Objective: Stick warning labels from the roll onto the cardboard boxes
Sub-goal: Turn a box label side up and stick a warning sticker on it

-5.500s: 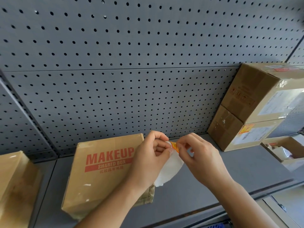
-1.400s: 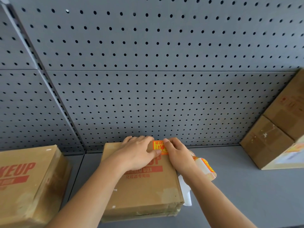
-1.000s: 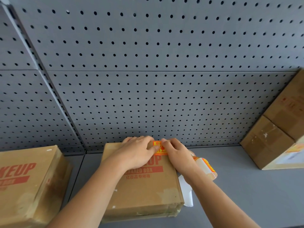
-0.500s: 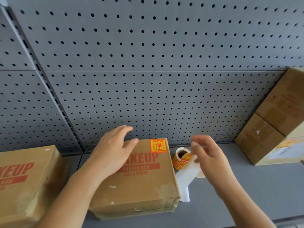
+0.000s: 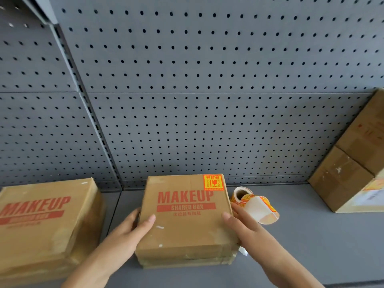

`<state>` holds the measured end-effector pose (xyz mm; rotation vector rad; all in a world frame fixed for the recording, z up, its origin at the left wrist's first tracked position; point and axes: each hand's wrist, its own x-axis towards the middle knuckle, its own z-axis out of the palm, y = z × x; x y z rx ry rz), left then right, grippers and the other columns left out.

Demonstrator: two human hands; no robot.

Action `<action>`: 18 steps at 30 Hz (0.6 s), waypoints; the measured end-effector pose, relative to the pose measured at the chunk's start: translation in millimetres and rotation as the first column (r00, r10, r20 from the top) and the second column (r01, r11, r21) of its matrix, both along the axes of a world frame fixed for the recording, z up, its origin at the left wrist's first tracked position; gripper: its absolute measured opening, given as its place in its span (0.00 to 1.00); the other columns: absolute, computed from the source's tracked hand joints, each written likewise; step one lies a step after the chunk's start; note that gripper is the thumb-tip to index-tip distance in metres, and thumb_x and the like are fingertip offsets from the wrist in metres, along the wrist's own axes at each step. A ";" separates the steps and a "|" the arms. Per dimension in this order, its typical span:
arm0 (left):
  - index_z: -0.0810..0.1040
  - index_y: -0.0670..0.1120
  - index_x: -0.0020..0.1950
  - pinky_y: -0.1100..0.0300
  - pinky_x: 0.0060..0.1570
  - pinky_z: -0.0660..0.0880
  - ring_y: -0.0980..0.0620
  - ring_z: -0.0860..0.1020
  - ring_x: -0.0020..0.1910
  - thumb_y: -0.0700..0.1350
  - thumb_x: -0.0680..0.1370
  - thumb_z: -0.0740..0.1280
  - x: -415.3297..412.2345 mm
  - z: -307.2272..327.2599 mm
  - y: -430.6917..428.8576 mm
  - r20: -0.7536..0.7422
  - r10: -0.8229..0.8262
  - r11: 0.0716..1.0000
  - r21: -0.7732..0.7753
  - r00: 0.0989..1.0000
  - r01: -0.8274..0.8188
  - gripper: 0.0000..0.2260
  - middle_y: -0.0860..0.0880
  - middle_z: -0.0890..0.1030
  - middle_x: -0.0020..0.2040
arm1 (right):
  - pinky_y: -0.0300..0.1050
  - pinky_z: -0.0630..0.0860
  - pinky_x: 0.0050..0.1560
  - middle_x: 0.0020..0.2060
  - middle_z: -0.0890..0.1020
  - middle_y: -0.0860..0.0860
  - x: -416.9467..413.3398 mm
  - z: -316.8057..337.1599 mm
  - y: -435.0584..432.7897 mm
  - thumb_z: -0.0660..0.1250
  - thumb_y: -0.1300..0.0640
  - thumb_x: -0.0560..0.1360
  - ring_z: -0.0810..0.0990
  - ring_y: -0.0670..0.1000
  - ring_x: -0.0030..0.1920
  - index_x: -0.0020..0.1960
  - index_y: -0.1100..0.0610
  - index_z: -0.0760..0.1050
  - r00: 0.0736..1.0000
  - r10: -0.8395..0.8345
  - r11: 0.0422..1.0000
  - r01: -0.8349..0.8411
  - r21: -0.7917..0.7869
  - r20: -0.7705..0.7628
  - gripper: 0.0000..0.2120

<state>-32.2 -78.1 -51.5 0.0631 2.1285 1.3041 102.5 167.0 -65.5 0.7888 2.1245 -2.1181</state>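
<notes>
A flat cardboard box [image 5: 185, 227] printed "MAKEUP SHARED BOX" lies on the grey shelf in front of me. An orange warning label [image 5: 212, 182] is stuck on its far right corner. My left hand [image 5: 133, 231] grips the box's left side, thumb on top. My right hand [image 5: 242, 226] grips the box's right side, thumb on top. The label roll [image 5: 252, 202] lies on the shelf just right of the box, with a curl of white backing strip trailing from it.
A second "MAKEUP" box [image 5: 44, 223] lies to the left. Two stacked brown boxes [image 5: 351, 173] stand at the right edge. A grey pegboard wall [image 5: 207, 100] rises right behind the shelf [image 5: 311, 242].
Both hands pressed the label onto the box, then lifted off. The roll now lies on the shelf, and both hands have come down to grip the box's sides.
</notes>
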 end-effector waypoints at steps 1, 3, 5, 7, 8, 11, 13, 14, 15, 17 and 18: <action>0.73 0.68 0.60 0.54 0.60 0.74 0.62 0.80 0.56 0.65 0.76 0.65 3.0 -1.0 1.1 -0.031 -0.020 1.000 0.016 0.999 0.020 0.13 0.72 0.83 0.48 | 0.29 0.78 0.46 0.55 0.84 0.35 -0.9 3.1 -2.2 0.66 0.47 0.81 0.83 0.35 0.52 0.64 0.37 0.75 1.000 0.012 1.000 -0.012 0.011 -0.016 0.13; 0.73 0.70 0.56 0.58 0.58 0.73 0.66 0.80 0.56 0.63 0.78 0.66 7.8 -1.5 1.3 -0.104 -0.036 0.997 0.059 0.994 0.043 0.08 0.75 0.81 0.47 | 0.28 0.78 0.45 0.53 0.86 0.36 -1.0 3.4 -1.6 0.67 0.55 0.81 0.84 0.36 0.53 0.65 0.41 0.74 0.998 0.046 0.998 -0.044 0.055 -0.039 0.15; 0.71 0.70 0.60 0.64 0.53 0.71 0.72 0.80 0.51 0.59 0.78 0.67 12.2 2.0 0.6 -0.154 -0.037 0.992 0.115 0.987 0.055 0.12 0.75 0.81 0.49 | 0.33 0.80 0.51 0.58 0.85 0.38 -0.1 7.8 -1.5 0.69 0.58 0.80 0.83 0.40 0.58 0.69 0.42 0.71 0.996 0.057 0.996 -0.052 0.069 -0.075 0.21; 0.67 0.70 0.65 0.68 0.51 0.69 0.75 0.79 0.50 0.55 0.77 0.70 12.7 3.7 0.5 -0.202 -0.020 0.982 0.181 0.979 0.057 0.20 0.74 0.81 0.52 | 0.37 0.81 0.52 0.61 0.83 0.38 0.7 11.1 1.3 0.70 0.60 0.79 0.81 0.41 0.61 0.71 0.38 0.68 0.990 0.064 0.994 -0.052 0.099 -0.129 0.27; 0.65 0.70 0.68 0.68 0.51 0.70 0.74 0.79 0.51 0.53 0.76 0.71 11.6 1.7 -1.0 -0.236 -0.016 0.978 0.200 0.972 0.064 0.25 0.74 0.81 0.55 | 0.38 0.81 0.53 0.61 0.82 0.38 0.6 12.5 2.7 0.71 0.61 0.78 0.81 0.40 0.62 0.71 0.36 0.67 0.987 0.074 0.990 -0.055 0.133 -0.146 0.30; 0.58 0.69 0.76 0.64 0.60 0.74 0.68 0.79 0.61 0.50 0.72 0.76 6.7 -8.7 -4.6 -0.337 -0.042 0.980 0.167 0.941 0.104 0.39 0.70 0.78 0.63 | 0.44 0.79 0.60 0.59 0.82 0.37 -2.5 10.5 3.7 0.71 0.66 0.77 0.80 0.39 0.61 0.72 0.37 0.65 0.984 0.069 0.971 -0.029 0.238 -0.163 0.34; 0.54 0.70 0.78 0.58 0.67 0.73 0.67 0.76 0.65 0.50 0.72 0.78 2.2 -24.8 -4.9 -0.392 -0.072 0.985 0.117 0.917 0.127 0.45 0.71 0.77 0.65 | 0.48 0.77 0.65 0.58 0.82 0.38 -5.9 0.9 3.3 0.69 0.68 0.77 0.80 0.39 0.62 0.71 0.40 0.66 0.986 0.042 0.954 0.007 0.299 -0.159 0.32; 0.52 0.70 0.78 0.59 0.66 0.72 0.69 0.76 0.64 0.49 0.72 0.78 1.0 -33.0 -4.3 -0.412 -0.079 0.988 0.088 0.908 0.126 0.46 0.73 0.76 0.64 | 0.49 0.76 0.67 0.57 0.82 0.39 -6.9 -5.2 2.8 0.68 0.70 0.77 0.80 0.40 0.62 0.70 0.42 0.67 0.986 0.024 0.950 0.029 0.311 -0.165 0.31; 0.50 0.71 0.78 0.61 0.65 0.73 0.72 0.75 0.61 0.49 0.72 0.78 0.0 -41.1 -3.5 -0.426 -0.085 0.990 0.064 0.901 0.124 0.47 0.77 0.75 0.61 | 0.49 0.76 0.67 0.57 0.83 0.40 -7.4 -11.4 1.8 0.66 0.71 0.77 0.80 0.41 0.62 0.69 0.43 0.68 0.985 0.006 0.949 0.048 0.310 -0.171 0.29; 0.49 0.73 0.77 0.62 0.62 0.74 0.73 0.76 0.58 0.49 0.73 0.78 -0.3 -57.0 -2.9 -0.439 -0.090 0.993 0.029 0.894 0.114 0.47 0.79 0.75 0.58 | 0.48 0.76 0.66 0.57 0.83 0.40 -7.3 -22.1 -1.7 0.64 0.72 0.77 0.80 0.43 0.63 0.68 0.45 0.68 0.986 -0.012 0.952 0.062 0.300 -0.165 0.29; 0.50 0.72 0.77 0.59 0.63 0.75 0.70 0.77 0.59 0.49 0.72 0.78 -0.3 -65.4 -3.4 -0.438 -0.081 0.995 0.017 0.895 0.098 0.46 0.76 0.77 0.57 | 0.48 0.76 0.68 0.58 0.83 0.40 -6.1 -27.2 -3.3 0.64 0.72 0.77 0.80 0.42 0.64 0.69 0.44 0.67 0.986 -0.008 0.952 0.058 0.300 -0.166 0.29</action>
